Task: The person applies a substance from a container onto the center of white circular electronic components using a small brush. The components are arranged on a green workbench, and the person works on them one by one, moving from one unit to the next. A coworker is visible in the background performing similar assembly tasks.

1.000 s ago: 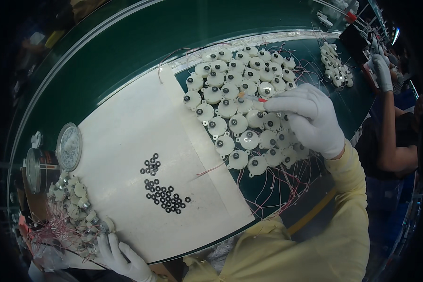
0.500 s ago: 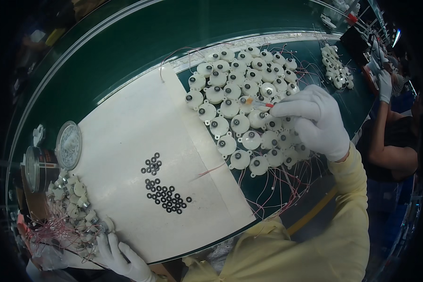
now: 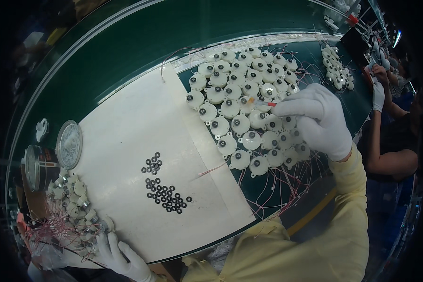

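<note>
My right hand (image 3: 317, 120), in a white glove, is closed around a small brush (image 3: 261, 102) with tan bristles and a red part behind them. Its tip is over a dense group of round white plastic housings (image 3: 240, 124), each with a dark centre. Thin reddish wires trail from them. My left hand (image 3: 120, 257), also gloved, lies at the lower left with its fingers stretched and apart. Those fingertips are beside a heap of white wired parts (image 3: 79, 202), and no held thing shows there. Several small black rings (image 3: 169, 198) lie loose on a white sheet (image 3: 122, 127).
A round clear-looking dish (image 3: 69, 144) and a dark tin (image 3: 35, 168) stand at the left. Beyond runs a green surface (image 3: 141, 42) with a pale rail. A second cluster of housings (image 3: 336, 70) sits far right, near a co-worker's gloved hand (image 3: 378, 95).
My right hand and the brush have shifted very slightly right. A white piece at the far left moved a little along the green surface. The co-worker's gloved hand came lower. My left hand stayed put.
</note>
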`<state>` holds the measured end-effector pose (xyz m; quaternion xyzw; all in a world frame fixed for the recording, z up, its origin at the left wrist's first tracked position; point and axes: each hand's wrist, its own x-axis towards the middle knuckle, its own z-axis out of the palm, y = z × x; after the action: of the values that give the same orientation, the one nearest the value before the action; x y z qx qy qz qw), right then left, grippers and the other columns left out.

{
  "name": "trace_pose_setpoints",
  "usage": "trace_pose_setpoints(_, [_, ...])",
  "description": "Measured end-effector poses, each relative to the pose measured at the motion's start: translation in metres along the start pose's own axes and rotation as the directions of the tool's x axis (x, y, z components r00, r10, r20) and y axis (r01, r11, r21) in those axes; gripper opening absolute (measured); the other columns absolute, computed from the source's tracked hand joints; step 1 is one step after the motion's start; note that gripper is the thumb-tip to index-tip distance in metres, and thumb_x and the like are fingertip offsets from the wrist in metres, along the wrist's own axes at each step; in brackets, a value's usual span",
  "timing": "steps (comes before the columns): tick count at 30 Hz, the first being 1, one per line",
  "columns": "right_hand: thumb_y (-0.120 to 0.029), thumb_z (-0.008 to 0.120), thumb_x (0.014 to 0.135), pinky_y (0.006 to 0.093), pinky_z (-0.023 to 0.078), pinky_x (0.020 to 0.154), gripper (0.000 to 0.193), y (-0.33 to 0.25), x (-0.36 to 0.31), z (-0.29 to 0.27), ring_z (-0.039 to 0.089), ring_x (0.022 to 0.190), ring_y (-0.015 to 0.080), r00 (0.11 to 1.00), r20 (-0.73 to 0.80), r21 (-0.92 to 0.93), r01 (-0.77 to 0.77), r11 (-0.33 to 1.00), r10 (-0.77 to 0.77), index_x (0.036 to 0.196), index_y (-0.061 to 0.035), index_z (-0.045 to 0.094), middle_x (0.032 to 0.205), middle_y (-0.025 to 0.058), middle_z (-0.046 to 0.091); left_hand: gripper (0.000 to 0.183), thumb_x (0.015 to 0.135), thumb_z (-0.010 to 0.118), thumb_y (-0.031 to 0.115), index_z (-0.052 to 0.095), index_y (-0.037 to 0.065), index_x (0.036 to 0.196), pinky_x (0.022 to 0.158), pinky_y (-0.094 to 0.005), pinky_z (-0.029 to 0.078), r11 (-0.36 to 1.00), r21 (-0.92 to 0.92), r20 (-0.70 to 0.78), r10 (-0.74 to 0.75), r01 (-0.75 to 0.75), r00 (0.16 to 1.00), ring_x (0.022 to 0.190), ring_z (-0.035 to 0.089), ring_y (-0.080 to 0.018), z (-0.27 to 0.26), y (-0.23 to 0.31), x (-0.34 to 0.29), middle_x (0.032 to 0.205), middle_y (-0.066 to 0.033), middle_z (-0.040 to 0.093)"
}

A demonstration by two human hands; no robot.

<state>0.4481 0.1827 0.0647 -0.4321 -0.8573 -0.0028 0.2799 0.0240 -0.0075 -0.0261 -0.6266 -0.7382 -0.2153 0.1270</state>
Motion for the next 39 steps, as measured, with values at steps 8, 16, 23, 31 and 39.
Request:
trace_pose_setpoints(8, [0.003, 0.049, 0.063, 0.0338, 0.048, 0.069, 0.037, -0.001, 0.016, 0.014, 0.061, 0.069, 0.0244, 1.000, -0.025, 0.027, 0.016, 1.000, -0.015, 0.088, -0.0112, 0.072, 0.082, 0.0066, 0.069, 0.029, 0.091, 0.048, -0.002, 0.059, -0.006, 0.118, 0.103, -0.0455, 0.036, 1.000, 0.028, 0.008, 0.009, -0.010, 1.000, 0.121, 0.047, -0.0373, -0.004, 0.003, 0.002, 0.132, -0.0225, 0.050])
trace_pose_setpoints(16, [0.002, 0.050, 0.065, 0.0332, 0.047, 0.062, 0.032, 0.008, 0.024, 0.032, 0.060, 0.056, 0.0237, 1.000, -0.009, 0.112, -0.008, 0.994, 0.009, 0.085, -0.0100, 0.072, 0.073, 0.0066, 0.069, 0.029, 0.090, 0.048, -0.001, 0.059, -0.007, 0.117, 0.103, -0.0458, 0.036, 1.000, 0.012, 0.014, 0.009, -0.009, 1.000, 0.121, 0.048, -0.0374, -0.003, 0.003, 0.003, 0.132, -0.0229, 0.050])
trace_pose_setpoints(23, [0.003, 0.047, 0.063, 0.0338, 0.048, 0.065, 0.034, 0.003, 0.021, 0.025, 0.061, 0.058, 0.0231, 1.000, -0.006, 0.082, 0.013, 0.997, -0.012, 0.083, -0.0096, 0.072, 0.076, 0.0068, 0.070, 0.029, 0.090, 0.047, -0.002, 0.059, -0.007, 0.116, 0.103, -0.0459, 0.036, 1.000, -0.018, 0.012, 0.013, -0.013, 1.000, 0.120, 0.048, -0.0378, -0.004, 0.003, 0.003, 0.132, -0.0231, 0.050])
trace_pose_setpoints(31, [0.001, 0.048, 0.066, 0.0334, 0.048, 0.063, 0.032, 0.000, 0.027, 0.028, 0.061, 0.059, 0.0243, 0.998, -0.051, 0.125, -0.043, 0.991, 0.049, 0.083, -0.0096, 0.073, 0.073, 0.0090, 0.068, 0.030, 0.091, 0.047, -0.002, 0.058, -0.006, 0.118, 0.103, -0.0461, 0.035, 0.999, 0.028, 0.019, 0.017, -0.018, 1.000, 0.121, 0.047, -0.0372, -0.004, 0.001, 0.002, 0.132, -0.0231, 0.050])
trace_pose_setpoints(39, [0.003, 0.048, 0.067, 0.0325, 0.050, 0.059, 0.032, 0.000, 0.022, 0.017, 0.062, 0.057, 0.0236, 0.995, -0.053, 0.111, -0.074, 0.991, 0.081, 0.085, -0.0065, 0.073, 0.068, 0.0101, 0.067, 0.030, 0.090, 0.048, -0.001, 0.059, -0.006, 0.118, 0.103, -0.0465, 0.035, 0.999, 0.018, 0.009, 0.026, -0.026, 1.000, 0.121, 0.047, -0.0372, -0.003, 0.001, 0.002, 0.132, -0.0226, 0.050])
